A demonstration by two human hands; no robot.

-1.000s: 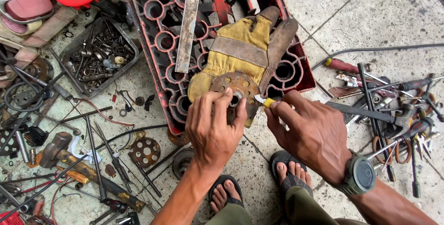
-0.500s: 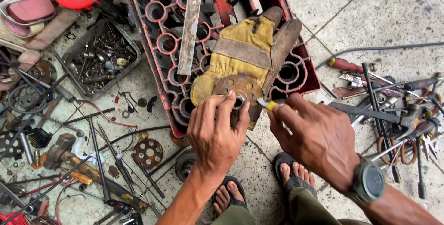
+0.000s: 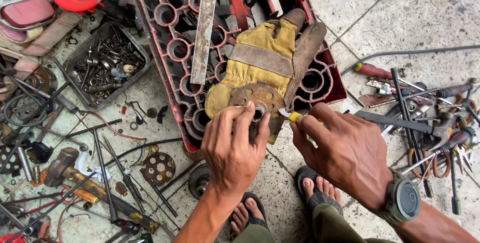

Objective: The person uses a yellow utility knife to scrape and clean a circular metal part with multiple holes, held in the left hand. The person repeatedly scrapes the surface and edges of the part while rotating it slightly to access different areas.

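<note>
Grey tiled floor (image 3: 400, 13) — stained, daylit.

A tiled floor (image 3: 400, 13) carries everything. A red crate (image 3: 172, 78) lies on it, upturned. Left of the crate sits a grey tray (image 3: 142, 70) of bolts; below that, a hammer (image 3: 60, 163) and a perforated disc (image 3: 158, 167). Right of the crate lie screwdrivers (image 3: 372, 70) and a cable (image 3: 415, 52).

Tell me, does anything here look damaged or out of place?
The round perforated disc under the left hand is rusted brown. It rests on a worn yellow work glove spread over an upturned red crate. The right hand holds a small yellow-tipped tool to it. Tools lie scattered across the tiled floor.
</note>
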